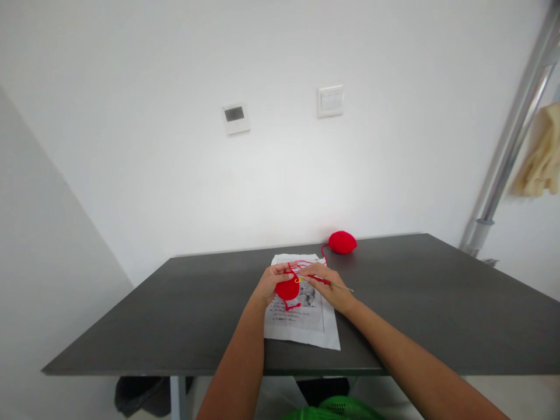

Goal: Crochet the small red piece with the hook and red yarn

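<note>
My left hand (272, 282) is closed on a round red crochet piece (287, 289), pinching its upper edge between thumb and fingers. A short red yarn tail dangles below the piece. My right hand (327, 282) grips a crochet hook (322, 280) with a red handle, its metal end pointing out to the right. The hook's working tip is at the piece's edge, too small to make out. A small yellow stitch marker (298, 280) sits at the right edge of the piece. Red yarn runs over the left fingers and back to a yarn ball (342, 242).
Under my hands a printed paper sheet (301, 332) lies on the dark table (196, 315). The table's back edge meets a white wall with a thermostat (236, 119) and a switch (330, 101). A black bin bag (140, 394) is below at left.
</note>
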The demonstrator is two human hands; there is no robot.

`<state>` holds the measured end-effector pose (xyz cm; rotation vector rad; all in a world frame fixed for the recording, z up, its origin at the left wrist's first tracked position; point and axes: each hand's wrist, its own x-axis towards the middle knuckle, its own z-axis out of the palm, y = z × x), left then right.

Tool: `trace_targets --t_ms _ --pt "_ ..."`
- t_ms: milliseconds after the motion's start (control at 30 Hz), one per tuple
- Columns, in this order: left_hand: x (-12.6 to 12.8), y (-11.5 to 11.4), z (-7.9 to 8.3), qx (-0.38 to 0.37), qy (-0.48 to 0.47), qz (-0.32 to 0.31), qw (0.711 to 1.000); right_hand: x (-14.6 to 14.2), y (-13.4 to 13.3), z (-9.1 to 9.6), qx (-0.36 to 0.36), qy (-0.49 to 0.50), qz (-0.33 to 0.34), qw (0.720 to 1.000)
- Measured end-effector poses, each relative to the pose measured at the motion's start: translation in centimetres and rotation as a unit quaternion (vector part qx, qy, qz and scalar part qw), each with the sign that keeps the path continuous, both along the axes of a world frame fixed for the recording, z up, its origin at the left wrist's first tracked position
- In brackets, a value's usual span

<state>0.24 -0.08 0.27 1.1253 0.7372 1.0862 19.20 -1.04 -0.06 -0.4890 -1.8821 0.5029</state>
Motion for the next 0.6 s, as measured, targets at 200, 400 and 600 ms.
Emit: trace_targets --t_ms 200,400,600 --pt "-0.39 0.05 0.04 -0.008 0.013 0.000 1.000 -0.41 -0.38 0.29 -0.092 0.042 -0.005 0.995" --pt "-0.68 0.00 0.12 -0.040 0.003 -0.005 0.999 -0.23 -0.12 0.36 -0.145 0.047 0.006 0.988" --pt "-0.97 -0.07 0.06 -0.047 0.000 -0.006 0.999 -0.01 -0.22 0.60 -0.131 0.040 0.029 0.990"
